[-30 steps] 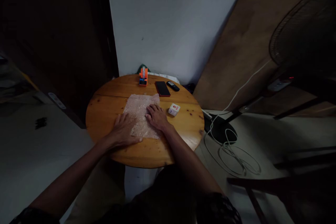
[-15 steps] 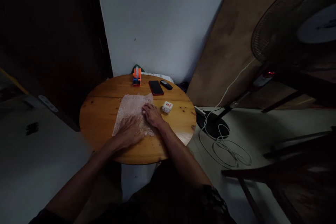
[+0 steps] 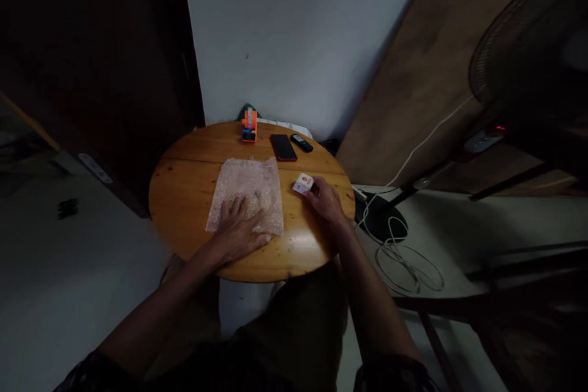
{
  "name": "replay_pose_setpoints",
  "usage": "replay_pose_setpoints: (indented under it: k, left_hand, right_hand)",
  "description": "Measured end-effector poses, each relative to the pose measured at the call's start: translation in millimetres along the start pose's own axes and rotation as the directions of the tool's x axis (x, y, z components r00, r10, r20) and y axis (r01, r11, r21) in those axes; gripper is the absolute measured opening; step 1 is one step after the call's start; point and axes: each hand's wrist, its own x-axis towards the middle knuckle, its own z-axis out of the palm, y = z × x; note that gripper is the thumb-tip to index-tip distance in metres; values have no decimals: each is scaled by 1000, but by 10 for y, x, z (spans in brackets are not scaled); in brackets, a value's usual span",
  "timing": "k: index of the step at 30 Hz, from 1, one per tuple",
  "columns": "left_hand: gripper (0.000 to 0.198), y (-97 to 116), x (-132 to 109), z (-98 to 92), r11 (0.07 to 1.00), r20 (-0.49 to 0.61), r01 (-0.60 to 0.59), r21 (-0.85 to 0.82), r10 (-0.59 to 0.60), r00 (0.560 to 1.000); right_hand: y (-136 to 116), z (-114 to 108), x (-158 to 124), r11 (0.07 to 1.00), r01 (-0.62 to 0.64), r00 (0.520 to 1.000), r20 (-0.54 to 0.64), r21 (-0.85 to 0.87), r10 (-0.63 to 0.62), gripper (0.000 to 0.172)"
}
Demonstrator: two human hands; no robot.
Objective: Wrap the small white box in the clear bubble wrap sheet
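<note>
Lying flat with fingers spread, the left hand [image 3: 239,234] rests over the 6 o'clock edge of a sheet of bubble wrap [image 3: 248,179], which sits near the middle of the round worktop [image 3: 180,202]. The right hand [image 3: 321,191] is closed on the small box [image 3: 302,184], thumb and fingers at its 3 to 4 o'clock side; the box is between 2 and 3 o'clock on the worktop, just beside the wrap and apart from it. Whether the box is lifted or touching the wood, I cannot tell. A tape dispenser [image 3: 249,128] stands at 12 o'clock, with a flat phone [image 3: 283,147] at 1 o'clock and a smaller handset [image 3: 302,143] just beyond it toward 2.

The hold on the box looks to be at one side only, so in my judgement it could twist or slip out if the pinch loosens. A hard squeeze might dent its walls, if they are thin card. The wrap looks light, and only the left hand weighs it down; should that palm lift, the far corners could curl or the sheet could slide toward 12 o'clock
</note>
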Motion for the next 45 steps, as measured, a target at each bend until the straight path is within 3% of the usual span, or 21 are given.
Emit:
replay_pose_setpoints:
  k: [3,6,9,12,15,17,20,23,27,31,45]
  left_hand:
    - [72,-24,-4,22,1000,-10,-25,-20,25,1000]
    - [72,-22,-2,5,999,-18,-32,-23,31,999]
    - [73,5,3,-35,999,-29,-30,-18,29,999]
    - [75,30,4,-59,998,-58,-58,-26,57,997]
    - [75,17,-7,-52,994,-91,-90,-60,84,992]
    - [64,-21,-15,-40,992,-128,-73,-101,60,990]
    - [40,-94,-15,-29,986,-270,33,-164,-77,960]
    - [40,-138,5,-29,969,-364,160,-186,-220,905]
    - [53,-139,24,-25,948,-311,269,-169,-310,898]
    - [50,-145,31,2,934,-292,316,-169,-354,888]
    - [46,-165,45,10,946,-321,276,-168,-317,892]
  right_hand:
    - [-39,15,11,977,26,999,-35,213,-19,36]
    - [-361,37,24,881,149,989,-71,449,-131,37]
    - [-766,150,7,771,256,942,30,583,-335,46]
    - [-1008,375,-31,736,247,883,166,631,-439,48]
    - [-1032,586,-81,804,176,897,245,568,-369,46]
    - [-996,658,-114,849,174,911,246,499,-331,47]
    - [-969,671,-149,895,227,910,244,383,-335,51]
    - [-976,646,-160,913,273,903,248,304,-352,54]
    - [-965,639,-151,908,287,905,225,306,-362,57]
    - [-937,643,-140,900,308,901,210,308,-380,57]
    - [-906,689,-129,903,326,894,220,280,-391,63]
